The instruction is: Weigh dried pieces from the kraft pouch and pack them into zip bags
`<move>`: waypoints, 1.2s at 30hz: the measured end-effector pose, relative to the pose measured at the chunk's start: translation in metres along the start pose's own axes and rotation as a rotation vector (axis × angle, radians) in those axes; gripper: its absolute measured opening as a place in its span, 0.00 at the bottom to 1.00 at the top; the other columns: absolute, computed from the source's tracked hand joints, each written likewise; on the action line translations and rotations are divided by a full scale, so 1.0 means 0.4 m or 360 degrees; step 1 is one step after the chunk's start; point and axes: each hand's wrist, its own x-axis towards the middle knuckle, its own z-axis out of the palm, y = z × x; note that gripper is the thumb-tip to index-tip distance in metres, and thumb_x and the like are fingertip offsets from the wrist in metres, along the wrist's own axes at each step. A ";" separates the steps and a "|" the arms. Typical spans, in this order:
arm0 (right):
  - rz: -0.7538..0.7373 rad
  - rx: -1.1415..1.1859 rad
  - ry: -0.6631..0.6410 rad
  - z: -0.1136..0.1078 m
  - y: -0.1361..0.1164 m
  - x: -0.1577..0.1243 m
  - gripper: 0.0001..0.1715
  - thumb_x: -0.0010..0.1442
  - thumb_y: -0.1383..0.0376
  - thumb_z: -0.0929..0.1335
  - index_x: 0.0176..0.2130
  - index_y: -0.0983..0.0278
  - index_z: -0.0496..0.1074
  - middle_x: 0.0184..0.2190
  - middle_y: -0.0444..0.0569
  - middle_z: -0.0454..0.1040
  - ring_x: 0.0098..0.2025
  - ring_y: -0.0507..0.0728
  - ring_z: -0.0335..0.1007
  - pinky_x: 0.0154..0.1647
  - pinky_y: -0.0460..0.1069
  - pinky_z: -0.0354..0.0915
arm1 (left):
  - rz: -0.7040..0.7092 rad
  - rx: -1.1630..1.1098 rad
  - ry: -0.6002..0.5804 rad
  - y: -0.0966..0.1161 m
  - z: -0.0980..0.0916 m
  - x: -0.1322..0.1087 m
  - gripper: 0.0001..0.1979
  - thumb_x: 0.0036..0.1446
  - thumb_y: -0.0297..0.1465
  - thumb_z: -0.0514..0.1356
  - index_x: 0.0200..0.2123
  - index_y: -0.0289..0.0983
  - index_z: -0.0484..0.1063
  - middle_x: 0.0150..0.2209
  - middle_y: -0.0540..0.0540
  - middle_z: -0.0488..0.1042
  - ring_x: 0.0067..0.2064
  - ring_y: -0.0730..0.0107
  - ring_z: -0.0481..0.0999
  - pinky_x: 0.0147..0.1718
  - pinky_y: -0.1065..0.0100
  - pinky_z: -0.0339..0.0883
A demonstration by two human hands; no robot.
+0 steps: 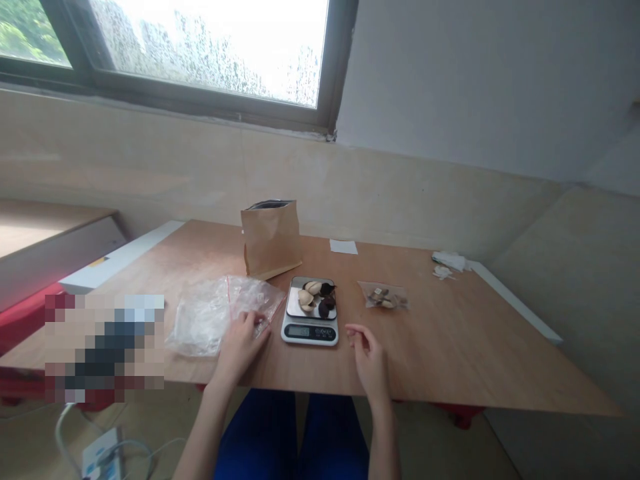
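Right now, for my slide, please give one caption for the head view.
Left hand on a plastic bag, right hand beside a digital scale holding nutshells.

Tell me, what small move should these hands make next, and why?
Probably the right hand should reach for a pale piece on the digital kitchen scale: it looks empty and sits just beside the scale, while the left hand rests on the clear plastic bag.

Crumpled clear plastic zip bag (203,320), flat
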 end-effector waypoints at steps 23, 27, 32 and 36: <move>0.0089 0.0800 -0.0395 0.173 -0.174 -0.065 0.13 0.60 0.58 0.63 0.37 0.64 0.70 0.35 0.50 0.75 0.38 0.55 0.72 0.42 0.49 0.66 | 0.0325 -0.0802 -0.0281 0.180 -0.040 -0.108 0.10 0.58 0.38 0.51 0.29 0.38 0.62 0.26 0.51 0.67 0.28 0.73 0.68 0.29 0.71 0.62; 0.0172 0.0815 -0.0341 0.168 -0.160 -0.056 0.13 0.57 0.57 0.66 0.33 0.65 0.70 0.30 0.48 0.74 0.33 0.54 0.71 0.37 0.47 0.66 | 0.0316 -0.0844 -0.0261 0.166 -0.051 -0.106 0.09 0.57 0.37 0.53 0.28 0.39 0.61 0.26 0.52 0.68 0.30 0.73 0.69 0.31 0.71 0.63; 0.0259 0.0925 -0.0448 0.169 -0.150 -0.054 0.13 0.54 0.57 0.68 0.35 0.64 0.68 0.29 0.46 0.72 0.33 0.53 0.70 0.36 0.47 0.65 | 0.0347 -0.0825 -0.0351 0.169 -0.063 -0.107 0.08 0.57 0.36 0.52 0.29 0.39 0.62 0.27 0.51 0.69 0.30 0.72 0.70 0.30 0.71 0.63; 0.0261 0.0942 -0.0471 0.171 -0.148 -0.053 0.12 0.54 0.57 0.67 0.30 0.65 0.68 0.26 0.44 0.71 0.31 0.52 0.68 0.34 0.46 0.64 | 0.0341 -0.0812 -0.0386 0.172 -0.070 -0.108 0.08 0.57 0.36 0.52 0.29 0.39 0.62 0.28 0.51 0.69 0.32 0.72 0.70 0.32 0.70 0.64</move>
